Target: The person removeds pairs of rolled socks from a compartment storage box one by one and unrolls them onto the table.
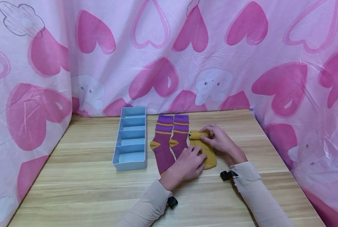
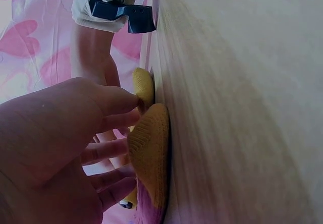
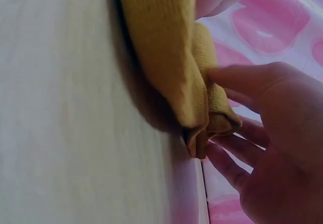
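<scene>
A mustard-yellow sock (image 1: 209, 154) lies on the table, its far end folded over into a thick roll (image 1: 196, 135). My right hand (image 1: 221, 138) pinches this roll at its right end; in the right wrist view the thumb presses the ribbed roll (image 3: 218, 100) with fingers behind it. My left hand (image 1: 187, 162) lies across the maroon socks, its loosely bent fingers reaching onto the yellow sock's left side. Two striped maroon and purple socks (image 1: 163, 138) lie side by side at its left, partly hidden under it. A yellow sock toe (image 2: 150, 151) shows beside the left fingers.
A light-blue tray (image 1: 115, 159) with several compartments in a row stands left of the socks. Pink heart-patterned cloth (image 1: 154, 78) hangs along the back and both sides of the wooden table (image 1: 81, 176). Each wrist wears a black clip (image 1: 172, 202).
</scene>
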`<state>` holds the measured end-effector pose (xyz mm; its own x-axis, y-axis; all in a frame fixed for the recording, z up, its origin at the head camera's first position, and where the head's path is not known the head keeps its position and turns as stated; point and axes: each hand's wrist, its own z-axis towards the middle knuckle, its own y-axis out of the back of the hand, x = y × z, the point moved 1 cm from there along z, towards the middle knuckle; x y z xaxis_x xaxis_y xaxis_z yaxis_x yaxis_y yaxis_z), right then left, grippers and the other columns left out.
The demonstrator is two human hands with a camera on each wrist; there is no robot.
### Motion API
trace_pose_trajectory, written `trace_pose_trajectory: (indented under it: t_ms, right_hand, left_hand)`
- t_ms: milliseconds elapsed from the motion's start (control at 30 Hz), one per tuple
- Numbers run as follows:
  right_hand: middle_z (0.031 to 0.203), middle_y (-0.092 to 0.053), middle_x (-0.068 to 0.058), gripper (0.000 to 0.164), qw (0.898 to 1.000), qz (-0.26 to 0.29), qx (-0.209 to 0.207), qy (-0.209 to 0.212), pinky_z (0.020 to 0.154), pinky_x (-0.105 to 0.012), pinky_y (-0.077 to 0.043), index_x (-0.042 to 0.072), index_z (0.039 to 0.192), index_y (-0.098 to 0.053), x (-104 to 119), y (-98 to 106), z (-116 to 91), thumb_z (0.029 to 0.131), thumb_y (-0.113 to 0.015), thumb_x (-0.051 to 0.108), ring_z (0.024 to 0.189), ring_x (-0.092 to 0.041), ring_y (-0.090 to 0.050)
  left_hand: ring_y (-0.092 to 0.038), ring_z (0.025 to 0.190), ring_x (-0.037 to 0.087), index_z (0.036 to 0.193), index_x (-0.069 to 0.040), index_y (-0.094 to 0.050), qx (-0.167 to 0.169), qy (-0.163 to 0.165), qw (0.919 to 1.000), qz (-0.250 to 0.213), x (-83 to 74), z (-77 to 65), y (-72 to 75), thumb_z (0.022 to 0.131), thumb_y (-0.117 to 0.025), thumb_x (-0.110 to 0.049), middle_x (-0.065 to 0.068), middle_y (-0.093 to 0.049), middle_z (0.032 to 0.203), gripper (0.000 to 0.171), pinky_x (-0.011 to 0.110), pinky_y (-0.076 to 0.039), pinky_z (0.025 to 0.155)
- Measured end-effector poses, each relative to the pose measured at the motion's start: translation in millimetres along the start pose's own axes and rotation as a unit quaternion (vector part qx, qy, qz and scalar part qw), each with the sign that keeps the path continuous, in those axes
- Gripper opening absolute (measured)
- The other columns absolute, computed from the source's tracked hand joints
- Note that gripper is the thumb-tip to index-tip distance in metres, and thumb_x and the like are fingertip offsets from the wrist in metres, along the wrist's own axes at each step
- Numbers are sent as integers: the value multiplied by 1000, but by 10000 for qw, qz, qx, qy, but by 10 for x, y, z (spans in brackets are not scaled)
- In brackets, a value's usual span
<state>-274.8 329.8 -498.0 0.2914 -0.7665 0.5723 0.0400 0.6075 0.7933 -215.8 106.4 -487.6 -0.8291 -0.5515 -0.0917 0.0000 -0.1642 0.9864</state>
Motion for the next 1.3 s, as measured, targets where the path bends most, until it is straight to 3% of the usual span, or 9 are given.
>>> trace_pose_trajectory:
  t_ms: [233,333,500,700,933,1067,1300]
  right_hand:
    - [158,-54,-21,29,9995,-279,139,-34,122,-67,-37,8,125,-79,24,18,0,97,-82,15,147,-45,-50]
    - [151,-60,-20,28,9990,-438,76,67,119,-66,-39,8,124,-80,32,22,-3,97,-82,16,141,-43,-54]
    - [125,-74,-13,28,9986,-490,-40,168,104,-55,-51,10,124,-80,26,26,-20,97,-82,15,117,-34,-66]
    - [119,-79,-4,25,9992,-369,-113,136,107,-52,-54,15,124,-74,9,25,-10,99,-80,17,116,-27,-72]
    - [115,-78,-4,18,9984,-562,-112,-31,98,-49,-55,16,119,-76,24,35,-10,102,-77,19,106,-25,-70]
    - [120,-77,-9,22,9991,-410,25,-86,99,-51,-54,13,121,-76,31,40,-14,99,-79,15,109,-28,-69]
    - [137,-69,-18,24,9990,-446,22,-2,116,-59,-47,7,121,-77,38,51,-8,97,-80,12,132,-40,-62]
  left_hand:
    - [-57,111,23,132,-23,-73,-7,-96,9999,-57,-1,6,-8,109,-62,-39,3,-60,132,30,34,-53,93]
    - [-56,108,22,130,-22,-73,-51,-152,9999,-36,-3,7,-18,109,-63,-38,3,-60,130,28,32,-53,92]
    - [-56,107,21,129,-22,-73,-61,-189,9998,7,-12,3,-21,108,-64,-38,3,-60,129,27,30,-52,91]
    - [-57,107,22,129,-22,-73,-52,-227,9997,57,-22,-5,2,108,-65,-39,3,-60,129,28,31,-53,91]
    - [-57,107,21,128,-23,-74,-81,-291,9995,83,-28,4,-7,108,-65,-38,3,-61,128,27,31,-52,92]
    - [-57,108,22,129,-23,-73,-39,-291,9995,88,-34,5,-12,108,-65,-39,3,-61,129,27,31,-53,93]
    - [-58,110,22,130,-23,-73,38,-341,9994,30,-46,6,-6,108,-65,-38,3,-62,129,28,31,-51,97]
